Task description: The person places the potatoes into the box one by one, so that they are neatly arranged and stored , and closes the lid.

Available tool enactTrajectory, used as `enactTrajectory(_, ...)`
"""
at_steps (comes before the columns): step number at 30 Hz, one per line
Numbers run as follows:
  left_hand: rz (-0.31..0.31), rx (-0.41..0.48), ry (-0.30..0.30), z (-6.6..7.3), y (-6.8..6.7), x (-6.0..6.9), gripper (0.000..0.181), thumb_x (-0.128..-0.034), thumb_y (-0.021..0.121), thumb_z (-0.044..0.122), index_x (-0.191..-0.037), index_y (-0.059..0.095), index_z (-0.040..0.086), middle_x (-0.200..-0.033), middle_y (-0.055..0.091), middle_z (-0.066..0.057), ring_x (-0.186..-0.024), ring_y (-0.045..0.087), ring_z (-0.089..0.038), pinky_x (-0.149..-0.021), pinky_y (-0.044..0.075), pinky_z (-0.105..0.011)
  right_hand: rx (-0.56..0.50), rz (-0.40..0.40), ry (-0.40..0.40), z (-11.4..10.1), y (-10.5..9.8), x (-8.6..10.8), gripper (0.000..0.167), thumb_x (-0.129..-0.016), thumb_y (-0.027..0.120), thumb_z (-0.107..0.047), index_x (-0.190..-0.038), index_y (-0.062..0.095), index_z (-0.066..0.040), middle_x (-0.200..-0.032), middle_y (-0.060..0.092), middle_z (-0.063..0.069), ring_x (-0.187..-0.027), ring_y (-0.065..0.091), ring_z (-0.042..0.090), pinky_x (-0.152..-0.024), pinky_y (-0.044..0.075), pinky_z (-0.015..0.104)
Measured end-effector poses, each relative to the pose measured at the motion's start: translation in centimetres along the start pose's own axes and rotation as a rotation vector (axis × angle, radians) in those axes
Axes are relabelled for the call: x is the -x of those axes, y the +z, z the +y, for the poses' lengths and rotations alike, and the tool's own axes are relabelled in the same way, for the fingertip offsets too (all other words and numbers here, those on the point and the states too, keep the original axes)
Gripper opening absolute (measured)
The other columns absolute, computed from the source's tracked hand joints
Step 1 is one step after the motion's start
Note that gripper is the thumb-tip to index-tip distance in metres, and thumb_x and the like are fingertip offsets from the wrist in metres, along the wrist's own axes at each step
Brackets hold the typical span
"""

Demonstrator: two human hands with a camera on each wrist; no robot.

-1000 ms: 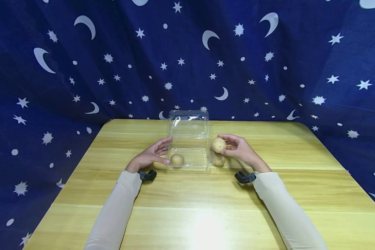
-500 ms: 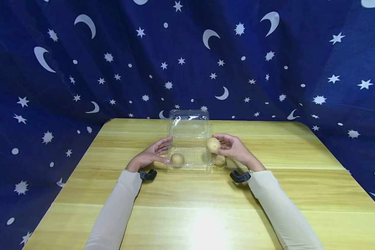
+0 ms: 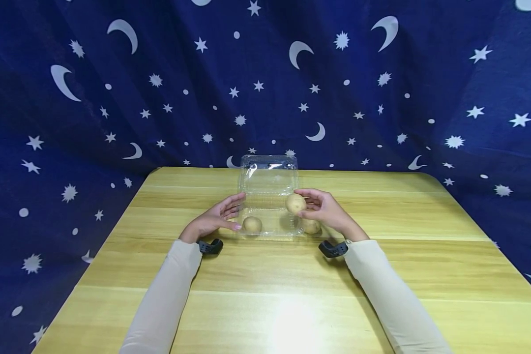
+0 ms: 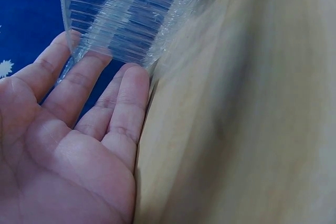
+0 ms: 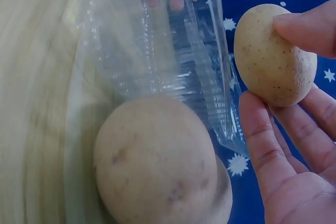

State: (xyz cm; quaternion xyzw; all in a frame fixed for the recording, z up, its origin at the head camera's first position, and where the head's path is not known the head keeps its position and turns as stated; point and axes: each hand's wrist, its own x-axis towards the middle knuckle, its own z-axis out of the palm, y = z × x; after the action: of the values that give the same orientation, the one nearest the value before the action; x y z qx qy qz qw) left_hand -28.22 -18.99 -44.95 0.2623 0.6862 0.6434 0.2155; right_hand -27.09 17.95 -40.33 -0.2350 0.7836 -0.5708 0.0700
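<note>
A clear plastic clamshell box stands with its lid raised at the back. Inside its front left corner lies a potato. My left hand rests against the box's left side, its fingers nearly straight on the ribbed wall. Over the box's right edge, my right hand pinches a potato between thumb and fingers, above the base. Below that hand, a loose potato sits just outside the right wall. Up close, the right wrist view shows this potato partly covering another one.
Everything stands on a light wooden table. A dark blue cloth with moons and stars hangs behind the table's far edge. Each wrist wears a black strap, such as the right strap.
My right hand has moved left with the potato, from beside the box to over its right edge. The left hand and the box have stayed in place.
</note>
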Motion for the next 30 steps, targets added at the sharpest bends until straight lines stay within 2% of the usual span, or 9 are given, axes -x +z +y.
enactTrajectory(11, 0.007, 0.006, -0.014, -0.1, 0.0, 0.0, 0.105, -0.0917, 0.079, -0.004, -0.172, 0.012, 0.0, -0.179, 0.011, -0.022, -0.164, 0.015, -0.045, -0.133, 0.02, -0.057, 0.002, -0.011, -0.024, 0.1, 0.9, -0.9, 0.06, -0.095, 0.074, 0.009, -0.151, 0.053, 0.013, -0.15, 0.058, 0.031, -0.12, 0.064, 0.024, -0.103, 0.054, 0.022)
enactTrajectory(17, 0.01, 0.004, -0.015, -0.1, 0.1, -0.1, 0.104, -0.0919, 0.078, -0.005, -0.172, 0.013, 0.0, -0.179, 0.011, -0.022, -0.164, 0.015, -0.045, -0.133, 0.021, -0.057, 0.002, -0.017, -0.012, -0.2, 1.3, -1.2, 0.061, -0.094, 0.075, 0.009, -0.151, 0.053, 0.013, -0.15, 0.058, 0.031, -0.122, 0.063, 0.033, -0.105, 0.054, 0.025)
enactTrajectory(30, 0.01, 0.01, -0.015, 0.0, 0.0, 0.1, 0.104, -0.0923, 0.078, -0.004, -0.173, 0.012, 0.001, -0.18, 0.011, -0.022, -0.164, 0.015, -0.044, -0.133, 0.021, -0.057, 0.029, -0.079, 0.003, -0.5, 2.3, -2.2, 0.061, -0.095, 0.074, 0.009, -0.152, 0.051, 0.014, -0.151, 0.057, 0.032, -0.128, 0.063, 0.043, -0.11, 0.055, 0.035)
